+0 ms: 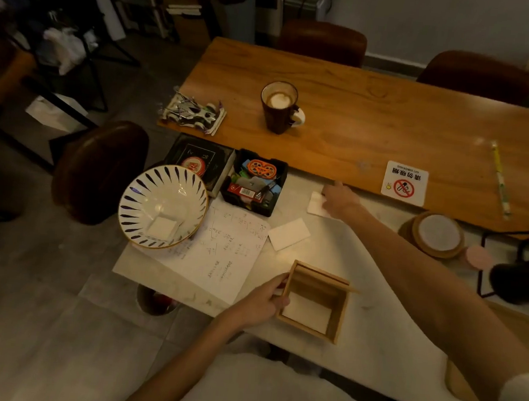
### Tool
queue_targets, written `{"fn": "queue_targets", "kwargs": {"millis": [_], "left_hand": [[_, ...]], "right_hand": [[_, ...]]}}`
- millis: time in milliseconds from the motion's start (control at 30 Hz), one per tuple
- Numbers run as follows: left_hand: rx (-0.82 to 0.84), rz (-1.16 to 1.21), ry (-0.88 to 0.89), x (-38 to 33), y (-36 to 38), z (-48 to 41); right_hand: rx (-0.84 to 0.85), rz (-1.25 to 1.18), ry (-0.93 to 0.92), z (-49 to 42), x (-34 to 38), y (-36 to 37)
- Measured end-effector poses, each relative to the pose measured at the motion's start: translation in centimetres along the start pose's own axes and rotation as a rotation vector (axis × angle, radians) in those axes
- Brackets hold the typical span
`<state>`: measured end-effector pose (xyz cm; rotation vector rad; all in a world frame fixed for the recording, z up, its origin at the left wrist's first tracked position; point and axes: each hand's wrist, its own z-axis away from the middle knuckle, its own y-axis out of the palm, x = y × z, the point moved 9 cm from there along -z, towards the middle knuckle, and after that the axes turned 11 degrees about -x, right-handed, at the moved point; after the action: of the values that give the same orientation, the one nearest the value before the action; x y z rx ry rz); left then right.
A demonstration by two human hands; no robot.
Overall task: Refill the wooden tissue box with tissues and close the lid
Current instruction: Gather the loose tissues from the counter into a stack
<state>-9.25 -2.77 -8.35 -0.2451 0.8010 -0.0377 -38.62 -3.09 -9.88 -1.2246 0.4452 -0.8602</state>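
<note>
The wooden tissue box [335,329] stands open at the near edge of the white table, a white tissue lying flat inside it. Its thin lid [324,274] leans at the box's far side. My left hand [262,302] grips the box's left wall. My right hand [340,199] reaches far forward and rests on a folded white tissue [315,204] beside the wooden table's edge. Another folded tissue [288,233] lies loose between the two hands. One more tissue [162,227] sits inside the striped bowl [148,196].
A sheet of handwritten notes [229,255] lies left of the box. A black tray of small items [253,183], a coffee mug [279,105], a toy car [194,112], a no-smoking sign [404,183] and round coasters [434,234] stand farther off. A dark pot [525,280] sits at right.
</note>
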Motion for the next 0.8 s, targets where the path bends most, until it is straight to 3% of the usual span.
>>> {"fn": "queue_targets", "kwargs": {"millis": [100,200,367,633,733,800], "left_hand": [[0.02,0.014,0.005,0.0,0.0,0.2],[0.017,0.032,0.001,-0.1,-0.1,0.4],[-0.013,0.04,-0.007,-0.1,-0.1,0.4],[-0.018,0.067,0.008,-0.2,-0.2,0.9],[-0.007,0.038,0.0,-0.2,-0.3,1.1],[-0.006,-0.122,0.002,-0.2,-0.5,1.5]], "right_hand": [[0.061,-0.085,-0.184,1.0,2.4,-1.0],[0.154,-0.007,-0.408,3.3,6.5,-0.6],[0.259,0.103,-0.586,5.0,11.0,3.0],[0.085,0.134,-0.532,5.2,11.4,3.5],[0.107,0.142,-0.495,5.2,10.7,3.3],[0.149,-0.005,-0.398,5.8,9.2,2.1]]}}
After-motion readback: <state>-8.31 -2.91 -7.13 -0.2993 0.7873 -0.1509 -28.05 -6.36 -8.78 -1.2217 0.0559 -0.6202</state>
